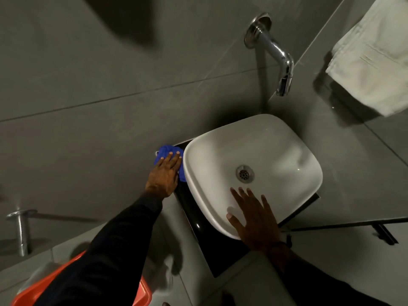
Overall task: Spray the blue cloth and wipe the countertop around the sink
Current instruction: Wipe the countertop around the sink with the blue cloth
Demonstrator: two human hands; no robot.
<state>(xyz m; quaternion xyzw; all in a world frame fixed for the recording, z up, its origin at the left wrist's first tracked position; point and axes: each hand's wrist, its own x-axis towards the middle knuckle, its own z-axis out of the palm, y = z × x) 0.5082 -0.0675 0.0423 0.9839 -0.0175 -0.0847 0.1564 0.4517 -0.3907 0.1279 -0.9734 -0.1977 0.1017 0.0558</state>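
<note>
left hand (164, 174) pressing crumpled blue cloth (165, 150) onto glossy black tabletop (220, 250), tight beside white square ceramic sink (276, 149), reaching the narrow far-left strip. grip apart, fingers straight on cloth. right hand (256, 219) lying spread on near rim, grip apart, probably bracing.

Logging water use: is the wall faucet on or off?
Off: no stream falls from the faucet into the white sink basin below.

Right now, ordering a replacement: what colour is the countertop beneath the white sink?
The countertop is glossy black; head view.
</note>
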